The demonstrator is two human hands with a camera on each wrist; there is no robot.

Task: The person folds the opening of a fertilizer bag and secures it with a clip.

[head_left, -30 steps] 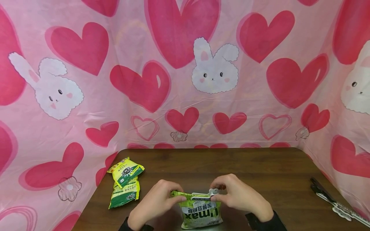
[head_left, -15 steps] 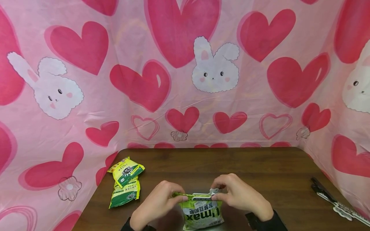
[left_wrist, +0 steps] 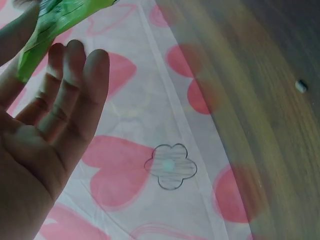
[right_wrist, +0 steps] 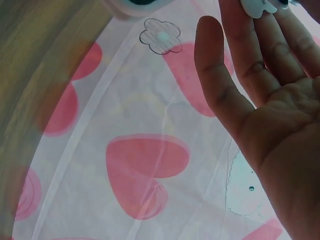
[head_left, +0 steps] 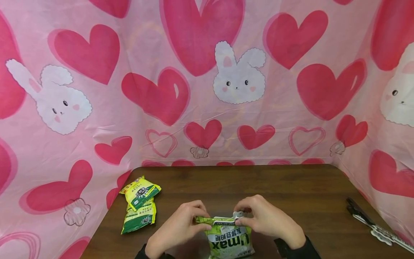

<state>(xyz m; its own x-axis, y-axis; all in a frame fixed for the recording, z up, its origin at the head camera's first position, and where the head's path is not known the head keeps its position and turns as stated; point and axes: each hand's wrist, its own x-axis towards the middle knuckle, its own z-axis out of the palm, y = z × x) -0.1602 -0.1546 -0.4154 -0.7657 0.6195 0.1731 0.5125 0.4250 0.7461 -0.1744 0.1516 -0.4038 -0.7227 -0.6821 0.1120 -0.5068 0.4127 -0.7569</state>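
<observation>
Hands [head_left: 181, 225] [head_left: 269, 221] hold green bag [head_left: 230, 244], white clip [head_left: 225, 223]; wooden table [head_left: 242, 183], heart-print backdrop [head_left: 200, 104].

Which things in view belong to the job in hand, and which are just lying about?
In the job:
green-and-white plastic bag, top edge pinched by the left hand
white flower-ended clip along that edge, held by the right hand

Lying about, apparently:
two overlapping yellow-and-green plastic packets, left
long black strip and white flower-ended strip, right
</observation>
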